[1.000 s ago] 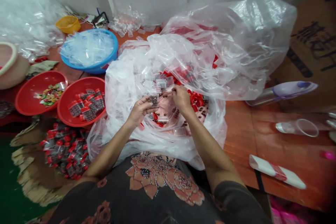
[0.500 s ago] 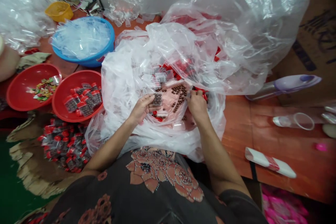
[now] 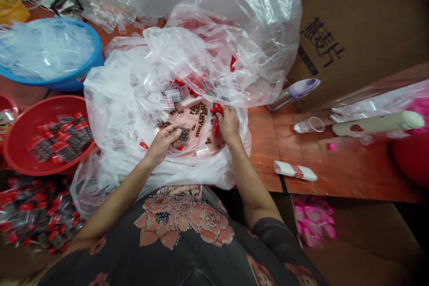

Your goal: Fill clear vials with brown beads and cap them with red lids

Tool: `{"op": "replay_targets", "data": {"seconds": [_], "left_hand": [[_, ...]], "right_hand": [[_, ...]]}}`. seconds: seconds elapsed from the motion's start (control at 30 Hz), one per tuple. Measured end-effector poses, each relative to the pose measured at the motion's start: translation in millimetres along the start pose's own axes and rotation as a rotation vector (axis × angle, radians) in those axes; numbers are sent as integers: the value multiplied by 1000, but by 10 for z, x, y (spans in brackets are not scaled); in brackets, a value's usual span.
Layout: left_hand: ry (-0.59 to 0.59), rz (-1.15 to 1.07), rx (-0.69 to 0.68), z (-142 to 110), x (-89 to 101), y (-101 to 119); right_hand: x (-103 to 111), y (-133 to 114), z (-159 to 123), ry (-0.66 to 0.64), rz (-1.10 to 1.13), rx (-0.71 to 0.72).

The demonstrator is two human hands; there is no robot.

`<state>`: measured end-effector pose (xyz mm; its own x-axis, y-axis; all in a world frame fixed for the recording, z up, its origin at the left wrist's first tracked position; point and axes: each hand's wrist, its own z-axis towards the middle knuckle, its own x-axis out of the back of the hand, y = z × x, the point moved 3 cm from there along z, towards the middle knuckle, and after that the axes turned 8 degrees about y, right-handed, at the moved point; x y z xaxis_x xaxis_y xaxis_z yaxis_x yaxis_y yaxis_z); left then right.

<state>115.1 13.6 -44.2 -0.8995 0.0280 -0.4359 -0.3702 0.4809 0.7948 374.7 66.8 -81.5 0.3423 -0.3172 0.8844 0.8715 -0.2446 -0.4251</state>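
Note:
My left hand (image 3: 163, 144) pinches a small clear plastic box (image 3: 183, 133) filled with dark brown balls. Opposite it, the fingers of my right hand (image 3: 228, 124) are closed at a red lid (image 3: 216, 108); more red shows just below the fingertips. Between the hands, loose brown balls (image 3: 201, 118) lie on pinkish plastic inside a large white plastic bag (image 3: 110, 111) with its mouth spread open. Behind them, empty clear boxes (image 3: 172, 95) and a heap of red lids (image 3: 199, 81) lie partly under the clear film.
At left are a red bowl (image 3: 20, 143) of filled boxes, a blue basin (image 3: 97, 49) of clear plastic pieces, and a pile of red-capped boxes (image 3: 33, 214). On the right sit a purple-handled scoop (image 3: 301, 89), a clear cup (image 3: 310, 125), a white packet (image 3: 295, 170) and a carton (image 3: 362, 22).
The view has swung right, so things appear further left. My right hand now has red lids at its fingertips. The filled box stays in my left hand, tilted a little differently.

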Motion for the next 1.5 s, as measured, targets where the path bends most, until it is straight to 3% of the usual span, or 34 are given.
{"op": "replay_targets", "data": {"seconds": [0.1,0.2,0.27,0.4,0.53,0.83,1.1,1.3,1.5], "left_hand": [[-24,9,22,-40,-99,-23],[-26,26,3,-74,-130,-28],[-22,36,-15,-80,-119,-35],[-43,74,-36,-54,-101,-84],[-56,175,-95,-40,-112,-158],[-97,265,-197,-144,-176,-111],[-74,237,-188,-175,-155,-106],[-62,201,-173,-169,-163,-171],[-1,198,-174,-173,-82,-141]], "right_hand": [[-71,-29,94,-36,39,52],[-83,-42,89,-20,315,25],[-65,-50,9,-48,649,-77],[24,-139,-270,-243,1277,-346],[160,-309,-549,-364,1497,-463],[135,-607,-951,-218,1433,-329],[403,-627,-1040,-90,1000,81],[404,-708,-1214,126,962,12],[328,-672,-1207,1,960,175]]}}
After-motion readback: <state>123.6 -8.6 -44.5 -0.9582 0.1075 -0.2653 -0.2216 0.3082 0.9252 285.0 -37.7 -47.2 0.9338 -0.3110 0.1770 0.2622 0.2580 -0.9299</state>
